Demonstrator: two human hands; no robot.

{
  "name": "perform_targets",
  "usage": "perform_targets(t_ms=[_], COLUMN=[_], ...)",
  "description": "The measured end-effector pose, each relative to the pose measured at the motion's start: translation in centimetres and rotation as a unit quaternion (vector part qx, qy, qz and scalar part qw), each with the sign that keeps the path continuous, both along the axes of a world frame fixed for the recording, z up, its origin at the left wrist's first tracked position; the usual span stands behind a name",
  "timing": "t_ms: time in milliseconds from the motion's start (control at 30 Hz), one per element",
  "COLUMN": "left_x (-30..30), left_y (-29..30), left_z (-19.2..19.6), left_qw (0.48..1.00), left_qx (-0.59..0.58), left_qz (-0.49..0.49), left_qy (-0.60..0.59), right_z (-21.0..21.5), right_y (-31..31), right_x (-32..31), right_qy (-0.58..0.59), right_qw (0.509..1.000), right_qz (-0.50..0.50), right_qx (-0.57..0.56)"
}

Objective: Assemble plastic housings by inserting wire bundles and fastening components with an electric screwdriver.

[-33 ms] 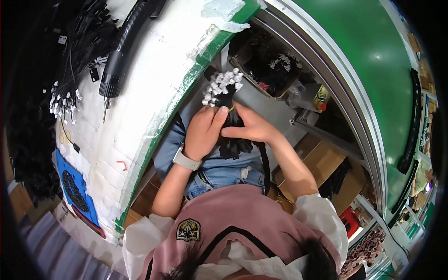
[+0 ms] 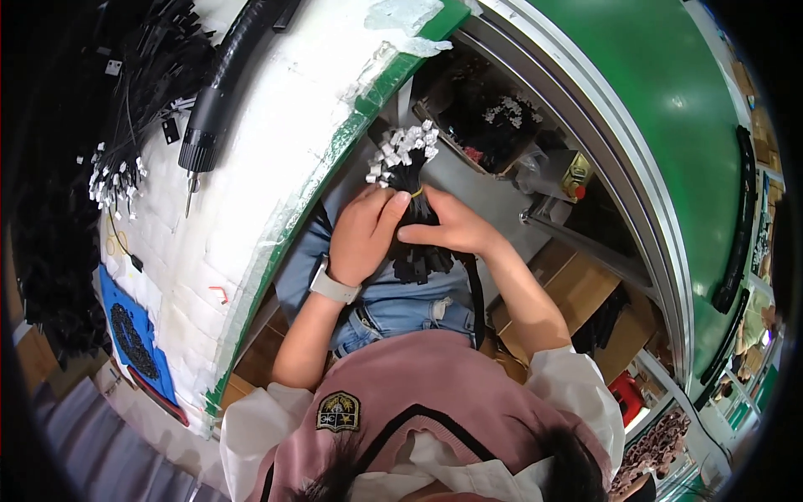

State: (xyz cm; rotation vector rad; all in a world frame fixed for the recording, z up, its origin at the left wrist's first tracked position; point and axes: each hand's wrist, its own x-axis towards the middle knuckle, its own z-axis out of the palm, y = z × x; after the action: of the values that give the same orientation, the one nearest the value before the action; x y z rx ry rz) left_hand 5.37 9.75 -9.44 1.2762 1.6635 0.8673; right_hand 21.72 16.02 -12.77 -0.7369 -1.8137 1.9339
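Note:
Over my lap is a bundle of black cables (image 2: 407, 176) with white connectors (image 2: 403, 149) at its far end and flat black ends (image 2: 421, 266) at its near end. A thin yellow band (image 2: 417, 193) shows around the cables, just below the connectors. My left hand (image 2: 361, 234) grips the bundle from the left, its thumb lying along the cables near the band. From the right, my right hand (image 2: 458, 224) is closed around the same bundle, its thumb across the front lower down. Fingers of both hands are partly hidden behind the cables.
On the white-topped bench (image 2: 276, 125) at left lie a black electric screwdriver (image 2: 203, 134), a heap of black cables (image 2: 150, 75) and a blue tray (image 2: 117, 309) of small black parts. A metal-edged green table (image 2: 652, 100) stands right. Below are cardboard boxes (image 2: 577, 284).
The connector end of the bundle has shifted very slightly, and a little more of the yellow band shows. Both hands keep their hold in nearly the same place.

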Motion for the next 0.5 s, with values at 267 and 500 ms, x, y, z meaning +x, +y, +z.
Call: perform_targets(t_ms=[267,500], left_x=[-0.4,-1.3], left_y=[-1.0,-1.9], left_z=[-1.3,-1.1], left_qw=[0.963,0.904], left_qx=[0.215,0.328], left_qz=[0.082,-0.01], left_qy=[0.138,0.274], right_z=[-0.2,0.0], right_y=[-0.9,-1.3], right_x=[-1.5,-2.1], right_qy=[0.002,-0.041], right_qw=[0.977,0.988], right_qz=[-0.006,0.023], right_qx=[-0.213,-0.148])
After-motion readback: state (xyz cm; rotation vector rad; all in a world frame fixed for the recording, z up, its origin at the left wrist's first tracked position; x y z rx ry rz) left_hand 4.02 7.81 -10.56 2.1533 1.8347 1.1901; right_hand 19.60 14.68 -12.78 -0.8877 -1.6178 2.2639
